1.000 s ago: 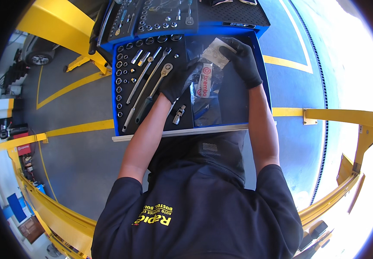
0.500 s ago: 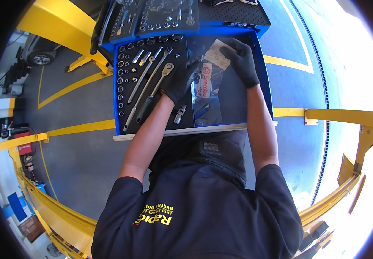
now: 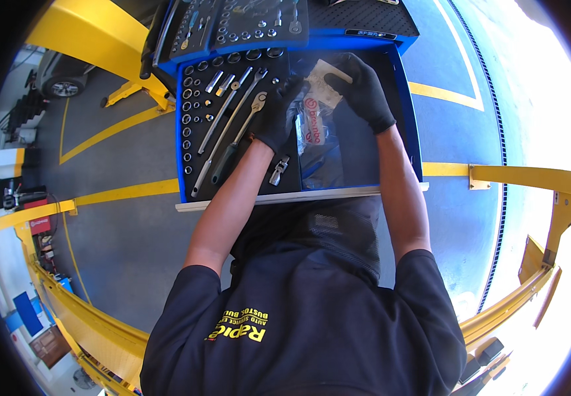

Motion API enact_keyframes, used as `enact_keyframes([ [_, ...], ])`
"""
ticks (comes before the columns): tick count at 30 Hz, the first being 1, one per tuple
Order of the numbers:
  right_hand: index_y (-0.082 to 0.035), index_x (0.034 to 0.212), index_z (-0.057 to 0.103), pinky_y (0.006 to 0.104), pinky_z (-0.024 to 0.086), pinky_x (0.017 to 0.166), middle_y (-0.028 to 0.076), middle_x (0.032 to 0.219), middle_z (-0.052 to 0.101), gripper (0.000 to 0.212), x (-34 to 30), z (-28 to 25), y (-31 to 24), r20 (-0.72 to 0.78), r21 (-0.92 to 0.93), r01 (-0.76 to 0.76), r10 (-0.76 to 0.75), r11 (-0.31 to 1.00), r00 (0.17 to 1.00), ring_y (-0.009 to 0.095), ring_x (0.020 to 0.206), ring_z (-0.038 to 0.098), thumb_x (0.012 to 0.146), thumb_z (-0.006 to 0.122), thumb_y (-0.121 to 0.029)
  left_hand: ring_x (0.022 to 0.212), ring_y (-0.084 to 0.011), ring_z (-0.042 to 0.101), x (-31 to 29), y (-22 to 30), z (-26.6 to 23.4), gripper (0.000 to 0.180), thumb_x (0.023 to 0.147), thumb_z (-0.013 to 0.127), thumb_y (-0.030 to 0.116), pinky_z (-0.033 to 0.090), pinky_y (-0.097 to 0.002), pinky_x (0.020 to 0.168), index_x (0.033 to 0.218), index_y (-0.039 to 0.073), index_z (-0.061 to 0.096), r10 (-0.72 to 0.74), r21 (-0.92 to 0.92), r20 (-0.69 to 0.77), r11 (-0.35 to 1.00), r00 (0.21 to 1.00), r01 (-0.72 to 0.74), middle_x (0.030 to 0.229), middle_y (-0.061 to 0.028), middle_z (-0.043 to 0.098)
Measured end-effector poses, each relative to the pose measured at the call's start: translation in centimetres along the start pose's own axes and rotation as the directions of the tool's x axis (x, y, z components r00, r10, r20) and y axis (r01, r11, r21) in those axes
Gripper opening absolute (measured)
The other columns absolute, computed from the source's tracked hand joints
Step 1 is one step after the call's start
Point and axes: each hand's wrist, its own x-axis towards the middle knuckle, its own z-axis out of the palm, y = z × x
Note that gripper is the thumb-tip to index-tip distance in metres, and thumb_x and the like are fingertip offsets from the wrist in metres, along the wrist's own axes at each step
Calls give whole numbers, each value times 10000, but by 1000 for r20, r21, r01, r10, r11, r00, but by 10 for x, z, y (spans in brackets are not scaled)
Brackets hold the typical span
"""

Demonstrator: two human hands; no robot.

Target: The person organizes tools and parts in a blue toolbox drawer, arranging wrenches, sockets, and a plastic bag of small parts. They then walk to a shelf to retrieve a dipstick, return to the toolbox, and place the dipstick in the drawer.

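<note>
My right hand [image 3: 363, 94], in a black glove, closes its thumb and fingers on a creased beige paper [image 3: 327, 80] above the open drawer. My left hand [image 3: 281, 113], gloved the same, is closed at the edge of a clear plastic bag [image 3: 323, 158], though its fingertips are partly hidden. A white label with red print [image 3: 314, 124] shows on the bag, just below the paper. Beside my left wrist lies a ratchet [image 3: 246, 125] with a dark handle, and a universal joint [image 3: 279, 170] rests nearer the drawer front.
The blue drawer [image 3: 401, 132] has a pale front edge. Its left half holds several sockets [image 3: 187, 119] in rows and long bars [image 3: 224, 109]. A tray of tools [image 3: 249, 20] sits above at the back. Yellow lift parts [image 3: 523, 179] flank the cabinet.
The bag's label has crumpled and shifted slightly, and the bag beneath has changed shape. Both hands stay close together, with the paper still in the right one.
</note>
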Motion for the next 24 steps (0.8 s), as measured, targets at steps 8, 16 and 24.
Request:
enact_keyframes([
  [8,-54,1264,732,320,576,853,113,1066,781,327,-3,-2,-7,131,-63,-35,43,997,990,148,937,725,950,796,-121,1072,-107,661,4,-12,4,238,1062,657,149,531,-283,931,1267,36,701,-3,-122,-63,993,998,-5,1161,-48,723],
  [16,-13,1173,750,337,579,872,127,1057,781,252,-2,1,-7,-21,101,-35,38,994,999,174,934,730,970,782,-158,1108,-143,675,17,-32,-14,252,1074,620,146,536,-337,987,1294,39,679,167,-1,-179,986,970,-170,1191,-62,727],
  [24,7,1075,774,310,561,730,88,841,752,198,-4,-17,-1,234,-117,-107,132,987,963,132,766,693,1012,721,-173,1135,-187,638,9,12,13,359,1066,627,198,502,-356,1003,1380,24,621,345,131,-176,936,922,-326,1259,-105,690],
])
